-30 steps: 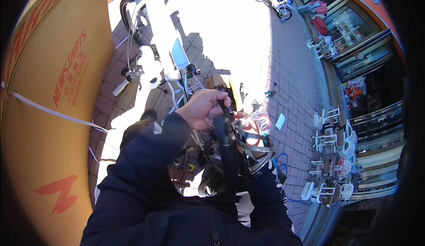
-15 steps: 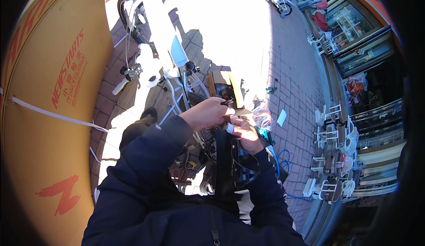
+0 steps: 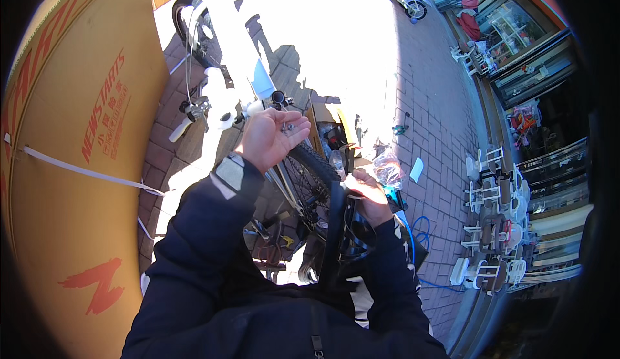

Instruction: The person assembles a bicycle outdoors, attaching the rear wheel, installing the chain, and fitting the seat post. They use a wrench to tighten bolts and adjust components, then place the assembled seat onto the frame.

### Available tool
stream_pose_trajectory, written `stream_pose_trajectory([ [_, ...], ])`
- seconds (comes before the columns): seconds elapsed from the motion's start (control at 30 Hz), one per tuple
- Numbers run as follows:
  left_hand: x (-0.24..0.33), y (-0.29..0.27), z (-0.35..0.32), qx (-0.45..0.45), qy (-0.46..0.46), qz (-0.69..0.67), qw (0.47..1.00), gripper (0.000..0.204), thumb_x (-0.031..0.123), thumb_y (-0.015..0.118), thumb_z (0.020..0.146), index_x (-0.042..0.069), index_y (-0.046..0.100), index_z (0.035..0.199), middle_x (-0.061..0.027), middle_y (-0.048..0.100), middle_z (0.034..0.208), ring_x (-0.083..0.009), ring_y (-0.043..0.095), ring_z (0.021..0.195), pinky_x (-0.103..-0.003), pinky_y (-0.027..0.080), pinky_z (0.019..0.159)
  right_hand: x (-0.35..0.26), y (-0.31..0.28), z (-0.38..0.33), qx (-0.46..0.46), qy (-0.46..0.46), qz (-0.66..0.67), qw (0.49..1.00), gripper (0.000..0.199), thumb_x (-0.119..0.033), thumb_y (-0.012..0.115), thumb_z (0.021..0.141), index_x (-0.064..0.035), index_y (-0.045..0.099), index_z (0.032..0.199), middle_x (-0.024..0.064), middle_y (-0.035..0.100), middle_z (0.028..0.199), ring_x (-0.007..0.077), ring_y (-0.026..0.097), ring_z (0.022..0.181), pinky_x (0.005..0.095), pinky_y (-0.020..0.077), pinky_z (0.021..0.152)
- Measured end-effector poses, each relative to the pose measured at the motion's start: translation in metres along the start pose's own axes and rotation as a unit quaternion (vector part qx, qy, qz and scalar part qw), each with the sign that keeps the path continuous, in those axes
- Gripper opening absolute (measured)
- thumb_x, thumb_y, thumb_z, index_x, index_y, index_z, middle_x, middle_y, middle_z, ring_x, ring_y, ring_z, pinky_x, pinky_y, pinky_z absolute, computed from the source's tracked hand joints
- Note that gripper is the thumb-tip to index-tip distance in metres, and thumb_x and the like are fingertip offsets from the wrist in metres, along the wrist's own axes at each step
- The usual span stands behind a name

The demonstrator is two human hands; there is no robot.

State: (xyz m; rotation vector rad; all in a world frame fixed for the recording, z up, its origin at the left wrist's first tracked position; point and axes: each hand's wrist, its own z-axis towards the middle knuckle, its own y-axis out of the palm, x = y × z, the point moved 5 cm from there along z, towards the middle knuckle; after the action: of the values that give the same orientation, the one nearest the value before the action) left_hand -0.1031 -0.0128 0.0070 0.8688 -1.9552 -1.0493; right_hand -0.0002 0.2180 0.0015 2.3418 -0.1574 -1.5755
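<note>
My left hand (image 3: pixel 274 137) is turned palm up with its fingers stretched out and slightly cupped. Small metal bits (image 3: pixel 289 128) lie on its palm, too small to name for certain. Lower and to the right, my right hand (image 3: pixel 367 194) is closed at the upper end of a long black strip-shaped part (image 3: pixel 334 226), which resembles a mudguard. Its fingertips partly hide that end. Between my arms stands a bicycle wheel (image 3: pixel 314 165) with a knobby black tyre, joined to a white bicycle frame (image 3: pixel 248 110).
A tall cardboard carton (image 3: pixel 84 184) with a white strap borders the left. Beyond the wheel sits an open box of parts (image 3: pixel 332 130); clear plastic wrapping (image 3: pixel 389 168) lies beside it. A blue hose (image 3: pixel 420 230) curls on the paving. White chairs (image 3: pixel 484 272) line the right.
My hands have come apart. The left has moved up and turned palm up, showing small metal bits; the right stays near the black part, whose upper end has shifted slightly right.
</note>
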Motion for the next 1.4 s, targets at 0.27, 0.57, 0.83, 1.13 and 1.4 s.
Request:
stream_pose_trajectory([
  [0.27,0.001,0.016,-0.008,-0.068,-0.010,0.039,0.997,0.032,0.000,0.040,0.100,-0.019,0.049,0.123,-0.0305,0.055,0.124,-0.0402,0.060,0.118,-0.044,0.055,0.103,-0.005,0.006,0.011,-0.002,0.024,0.002,1.000,0.014,-0.012,0.064,0.098,-0.0004,0.064,0.106,0.0044,0.069,0.097,0.0121,0.066,0.084,0.0256,0.0533,0.078],
  [0.57,0.005,0.024,-0.017,-0.108,-0.014,0.083,0.991,0.033,0.001,0.036,0.105,-0.019,0.043,0.131,-0.0322,0.058,0.125,-0.0381,0.064,0.116,-0.036,0.059,0.099,-0.004,0.010,0.028,0.022,0.033,0.011,0.999,0.015,-0.012,0.060,0.101,-0.0013,0.066,0.108,0.0045,0.070,0.098,0.0114,0.066,0.089,0.0242,0.0521,0.082],
  [0.83,0.009,0.017,-0.010,-0.095,-0.012,0.068,0.993,0.036,0.010,0.038,0.109,-0.015,0.042,0.134,-0.0275,0.059,0.124,-0.0324,0.066,0.114,-0.033,0.061,0.096,-0.005,0.011,0.034,-0.014,0.027,-0.014,0.999,0.015,-0.012,0.061,0.100,-0.0010,0.066,0.109,0.0041,0.070,0.099,0.0111,0.067,0.091,0.0243,0.0522,0.083],
  [1.13,0.006,0.023,-0.017,-0.119,-0.001,0.129,0.984,0.037,-0.002,0.039,0.104,-0.016,0.039,0.138,-0.0289,0.055,0.132,-0.0335,0.062,0.121,-0.035,0.056,0.104,-0.004,0.006,0.033,0.016,0.030,-0.007,0.999,0.017,-0.010,0.061,0.100,0.0007,0.062,0.112,0.0054,0.070,0.098,0.0120,0.067,0.086,0.0236,0.0537,0.079],
  [1.4,0.004,0.027,-0.022,-0.176,-0.032,0.112,0.978,0.037,0.004,0.036,0.107,-0.015,0.042,0.138,-0.0290,0.059,0.130,-0.0313,0.067,0.116,-0.032,0.062,0.093,0.000,0.000,0.037,0.009,0.027,0.002,1.000,0.020,-0.010,0.062,0.100,0.0011,0.059,0.116,0.0065,0.069,0.101,0.0127,0.067,0.088,0.0236,0.0545,0.078],
])
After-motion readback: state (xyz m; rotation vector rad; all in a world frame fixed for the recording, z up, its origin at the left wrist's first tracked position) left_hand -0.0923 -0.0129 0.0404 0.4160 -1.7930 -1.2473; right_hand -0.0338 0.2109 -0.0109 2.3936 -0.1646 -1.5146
